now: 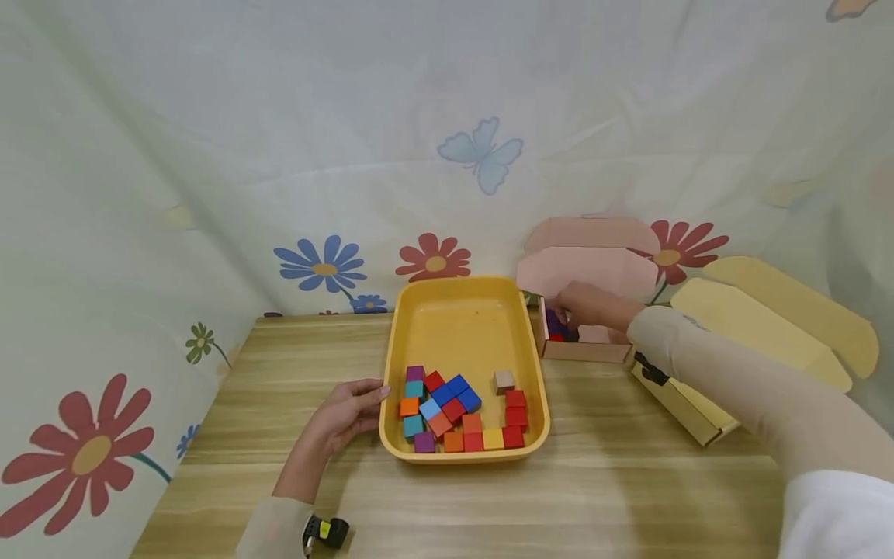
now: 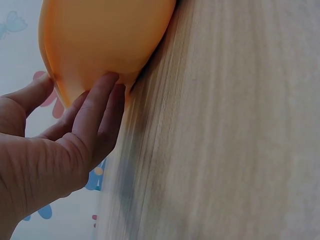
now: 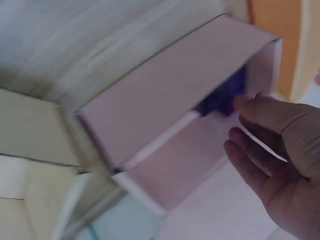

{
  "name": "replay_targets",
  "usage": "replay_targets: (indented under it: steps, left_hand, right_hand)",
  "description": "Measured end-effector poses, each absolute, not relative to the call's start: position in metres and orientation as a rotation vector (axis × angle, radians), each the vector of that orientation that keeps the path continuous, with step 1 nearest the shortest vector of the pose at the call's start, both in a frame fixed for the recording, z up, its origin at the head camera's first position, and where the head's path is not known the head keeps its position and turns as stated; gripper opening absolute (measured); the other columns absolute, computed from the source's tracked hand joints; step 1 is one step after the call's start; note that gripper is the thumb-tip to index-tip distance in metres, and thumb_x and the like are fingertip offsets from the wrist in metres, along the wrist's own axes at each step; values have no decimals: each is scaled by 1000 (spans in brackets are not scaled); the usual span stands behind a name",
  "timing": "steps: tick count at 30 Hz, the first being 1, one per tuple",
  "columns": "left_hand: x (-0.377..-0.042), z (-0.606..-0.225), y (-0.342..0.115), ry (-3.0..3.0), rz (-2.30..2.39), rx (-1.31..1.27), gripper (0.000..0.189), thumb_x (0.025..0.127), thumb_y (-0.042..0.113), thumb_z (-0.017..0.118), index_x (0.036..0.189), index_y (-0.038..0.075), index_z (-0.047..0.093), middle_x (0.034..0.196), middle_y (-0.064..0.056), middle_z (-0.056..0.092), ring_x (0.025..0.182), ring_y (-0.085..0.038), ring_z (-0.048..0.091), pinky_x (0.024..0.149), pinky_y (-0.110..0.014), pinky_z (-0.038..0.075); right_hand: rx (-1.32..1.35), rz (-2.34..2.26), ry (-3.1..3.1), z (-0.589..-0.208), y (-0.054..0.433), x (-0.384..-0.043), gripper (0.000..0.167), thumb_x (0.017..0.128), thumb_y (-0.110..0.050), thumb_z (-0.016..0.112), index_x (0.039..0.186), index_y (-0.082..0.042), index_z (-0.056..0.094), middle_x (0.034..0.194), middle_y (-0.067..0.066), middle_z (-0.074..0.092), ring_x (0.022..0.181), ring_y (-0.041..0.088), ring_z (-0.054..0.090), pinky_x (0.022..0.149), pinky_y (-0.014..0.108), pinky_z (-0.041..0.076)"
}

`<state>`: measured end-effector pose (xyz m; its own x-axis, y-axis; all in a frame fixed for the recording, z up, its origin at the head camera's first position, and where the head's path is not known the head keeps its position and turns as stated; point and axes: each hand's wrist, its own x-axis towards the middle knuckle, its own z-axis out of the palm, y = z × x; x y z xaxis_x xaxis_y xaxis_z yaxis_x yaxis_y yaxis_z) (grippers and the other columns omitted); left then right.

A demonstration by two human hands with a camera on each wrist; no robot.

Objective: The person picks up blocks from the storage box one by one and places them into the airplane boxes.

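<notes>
At the left side of a yellow tray [image 1: 461, 326], my left hand [image 1: 345, 411] has its thumb at the rim and its slightly bent fingers against the outer wall. Several coloured cubes [image 1: 454, 407] lie in the near half of the tray, with a plain wooden cube [image 1: 503, 381] toward the right. My right hand [image 1: 590, 304] reaches into a pink box [image 1: 587, 352] beside the tray. Its thumb and fingers are apart in the right wrist view, the thumb tip right at dark purple cubes [image 3: 225, 95] in the box's corner.
Right of the pink box, a yellow box [image 1: 680, 404] stands with its lid raised, partly behind my right forearm. The pink box's raised lid [image 1: 590, 268] stands before a flowered cloth backdrop [image 1: 391, 194]. Everything rests on a wood-grain table [image 1: 447, 505].
</notes>
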<state>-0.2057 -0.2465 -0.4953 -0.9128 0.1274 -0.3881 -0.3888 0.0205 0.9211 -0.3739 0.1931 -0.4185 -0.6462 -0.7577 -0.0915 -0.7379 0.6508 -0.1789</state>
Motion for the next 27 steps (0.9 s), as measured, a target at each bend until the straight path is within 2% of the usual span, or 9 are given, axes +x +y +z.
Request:
replay_targets:
  steps: [6,10,17,20,24,27]
  left_hand:
    - [-207,-494,-247,1938,1946,-257,57,102,26,65,144,-8,46,127,-24,63,102,-26,70,88,-42,59]
    - [-209,-491,-247,1949,1938,-257,57,102,27,65,143,-8,47,127,-23,64,101,-25,70,88,-42,59]
    - [-208,-493,-249,1949,1944,-263,58,102,26,65,144,-8,45,128,-24,63,102,-26,70,88,-42,59]
    - [-207,-494,-249,1946,1952,-265,58,102,26,65,144,-8,45,128,-24,63,102,-26,70,88,-42,59]
    - [-206,-497,-249,1938,1960,-262,58,102,26,65,144,-8,46,127,-25,63,102,-26,70,88,-42,59]
    - [-205,-498,-249,1936,1960,-262,58,101,26,66,143,-8,46,126,-24,64,101,-26,70,88,-42,59]
  right_hand:
    - [-1279,-40,2909,-393,166,-354,23,89,10,66,74,-7,65,67,-2,50,64,15,45,62,29,42]
    - [-1349,-7,2931,-374,140,-342,25,87,9,68,73,-10,62,67,-2,50,65,16,47,62,28,44]
    - [-1397,180,2871,-355,101,-321,14,91,-4,71,93,-18,69,81,-8,64,74,14,57,71,25,51]
    - [-1417,125,2772,-355,80,-317,12,91,-6,75,97,-15,70,89,-5,68,83,17,62,78,28,54]
    - [-1443,37,2604,-365,53,-309,16,88,-11,81,101,-10,71,99,3,73,96,21,65,87,30,56]
    - [-1407,-11,2498,-379,40,-298,21,89,-16,81,107,-9,71,106,5,73,99,21,65,88,30,56]
